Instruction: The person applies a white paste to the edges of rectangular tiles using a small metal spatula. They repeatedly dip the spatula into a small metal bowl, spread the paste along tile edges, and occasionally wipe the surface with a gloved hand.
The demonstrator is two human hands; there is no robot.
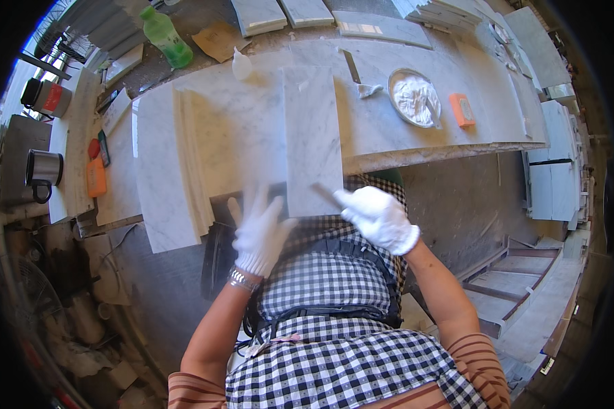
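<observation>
Bench (416, 140): a long pale stone top ran across the upper frame; its front edge curved from centre to the right, with a drop to bare floor below it at right.
Slabs (164, 170): white marble sheets lay stacked at centre left, their near edges stepped and overhanging the bench.
Tile (312, 140): a narrow white marble strip with grey veins lay lengthwise at frame centre, its near end jutting past the bench edge toward the person.
Open room: bare bench lay between the tile and the bowl (414, 97) of white paste at upper right; an orange block (462, 110) sat just beside the bowl.
Left hand (259, 232): white-gloved, fingers spread wide and flat, gripping nothing, at the tile's near left corner.
Right hand (378, 218): white-gloved, fingers curled round a thin blade (323, 193), whose tip met the tile's near end.
Bottle (165, 35): green, upper left, well apart.
Mug (42, 170): steel, far left edge.
</observation>
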